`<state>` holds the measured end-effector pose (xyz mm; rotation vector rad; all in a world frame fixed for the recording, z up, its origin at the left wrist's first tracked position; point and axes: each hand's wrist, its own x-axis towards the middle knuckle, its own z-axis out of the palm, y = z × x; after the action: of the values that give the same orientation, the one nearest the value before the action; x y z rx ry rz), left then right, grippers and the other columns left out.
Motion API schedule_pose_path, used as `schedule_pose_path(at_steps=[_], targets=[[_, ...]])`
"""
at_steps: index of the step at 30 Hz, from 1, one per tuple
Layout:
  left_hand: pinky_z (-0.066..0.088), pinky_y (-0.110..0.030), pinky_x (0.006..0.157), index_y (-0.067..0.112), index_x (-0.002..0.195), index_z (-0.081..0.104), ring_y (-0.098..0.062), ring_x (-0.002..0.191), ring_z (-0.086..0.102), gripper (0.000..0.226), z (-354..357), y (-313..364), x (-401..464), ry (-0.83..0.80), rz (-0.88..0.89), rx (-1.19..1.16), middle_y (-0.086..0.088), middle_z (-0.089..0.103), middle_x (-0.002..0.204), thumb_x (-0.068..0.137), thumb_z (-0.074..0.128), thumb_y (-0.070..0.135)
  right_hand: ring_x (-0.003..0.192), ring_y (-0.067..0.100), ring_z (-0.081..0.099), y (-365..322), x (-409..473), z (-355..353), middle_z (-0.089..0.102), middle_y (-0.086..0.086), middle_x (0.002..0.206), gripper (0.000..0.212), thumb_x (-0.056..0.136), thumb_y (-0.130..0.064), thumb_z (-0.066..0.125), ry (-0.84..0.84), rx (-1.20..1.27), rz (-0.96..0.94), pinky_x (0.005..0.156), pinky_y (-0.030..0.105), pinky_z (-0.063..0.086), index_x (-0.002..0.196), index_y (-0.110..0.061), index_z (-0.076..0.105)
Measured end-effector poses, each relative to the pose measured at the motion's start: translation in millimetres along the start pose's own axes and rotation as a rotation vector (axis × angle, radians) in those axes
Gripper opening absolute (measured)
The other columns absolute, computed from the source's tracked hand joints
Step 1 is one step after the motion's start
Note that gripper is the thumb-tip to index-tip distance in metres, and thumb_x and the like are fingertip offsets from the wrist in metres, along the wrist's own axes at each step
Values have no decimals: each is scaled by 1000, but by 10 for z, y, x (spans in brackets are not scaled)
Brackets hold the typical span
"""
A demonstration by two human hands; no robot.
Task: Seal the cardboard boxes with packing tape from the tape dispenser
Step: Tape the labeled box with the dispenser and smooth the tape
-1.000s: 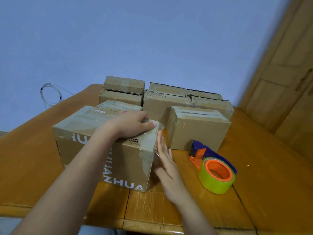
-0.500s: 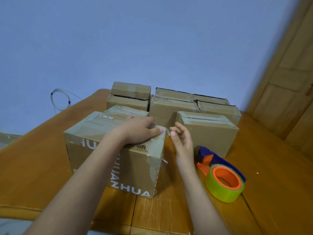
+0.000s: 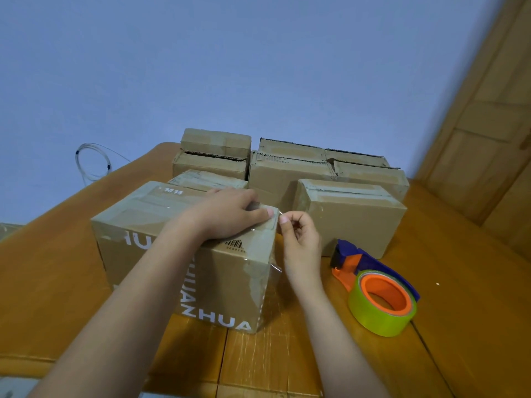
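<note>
A: Blue wall and a wooden door are seen behind the tabletop (image 3: 459,282). What has changed?

B: The right hand (image 3: 298,242), laid flat against the box (image 3: 184,248) side a second ago, has been raised to the top right corner, where a loose tape end (image 3: 280,215) is pinched between its fingertips. The left hand (image 3: 230,214) is still pressed flat, fingers straight, on the taped lid.

A: And for the task?

B: The strip is judged laid already; only its end remains to be smoothed down or torn away.

A: The dispenser (image 3: 379,291)?

B: It is left lying near the right edge, just beside the box, unheld.

A: The boxes' contents?

B: Nothing can be told; every flap is closed. The stack (image 3: 287,168) at the far edge looks partly taped.
</note>
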<state>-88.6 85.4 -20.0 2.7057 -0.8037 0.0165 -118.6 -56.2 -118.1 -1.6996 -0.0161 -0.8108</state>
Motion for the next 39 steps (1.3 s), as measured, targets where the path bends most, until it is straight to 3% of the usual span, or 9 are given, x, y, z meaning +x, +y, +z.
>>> schedule_pose_path(at_steps=[5,11,15,19,23,28,32,39], targets=[[26,-30,81,19,116,53,-17,97,42,42,1,-3,3,8,-16,-16,3,52,104,96,39,53,85,14,61,15,-43,20,65,-2,86,20,93,-12,58,61,-7,-90,76,27,49,85,-29,62],[28,-31,83,20,109,53,-20,102,47,39,18,-9,31,-4,-15,0,0,57,110,96,38,54,93,3,57,0,-202,-33,59,-3,95,25,91,-10,49,-26,-18,-184,79,14,44,107,-10,68],[28,-31,84,20,115,54,-21,107,49,42,5,-6,12,-10,-12,-10,-2,58,116,96,38,54,94,2,57,-76,-270,-81,59,-5,97,33,89,-11,47,-74,74,-92,82,12,44,118,-16,63],[27,-31,88,19,123,53,-23,119,46,46,-10,6,-21,-14,-30,-54,-2,56,126,96,39,54,100,9,59,-150,-372,-144,61,-10,102,32,93,-16,47,-44,121,-104,86,23,49,120,-24,62],[28,-32,89,21,125,52,-23,122,44,49,0,-20,-10,-18,-48,-93,-1,54,129,95,41,57,102,11,60,-286,-640,-218,63,-8,106,28,90,-31,47,-36,210,-188,82,21,49,110,-20,64],[35,-34,92,22,125,52,-23,121,46,49,16,-58,20,-26,-60,-134,-1,55,129,93,43,58,99,8,57,-390,-788,-203,58,-14,101,19,87,-35,52,-111,67,-223,82,16,44,100,-26,61],[31,-31,88,19,124,53,-24,120,47,50,14,-41,14,-19,-51,-93,-3,56,128,94,42,57,93,10,54,-426,-765,-166,54,-6,95,14,85,-34,57,-103,-9,-239,79,17,43,88,-20,56],[32,-34,97,16,125,53,-25,123,46,52,14,-40,12,-15,-42,-67,-7,55,130,95,40,57,87,5,54,-428,-746,-129,56,-8,88,15,84,-28,60,-45,43,-234,74,13,40,74,-18,56]])
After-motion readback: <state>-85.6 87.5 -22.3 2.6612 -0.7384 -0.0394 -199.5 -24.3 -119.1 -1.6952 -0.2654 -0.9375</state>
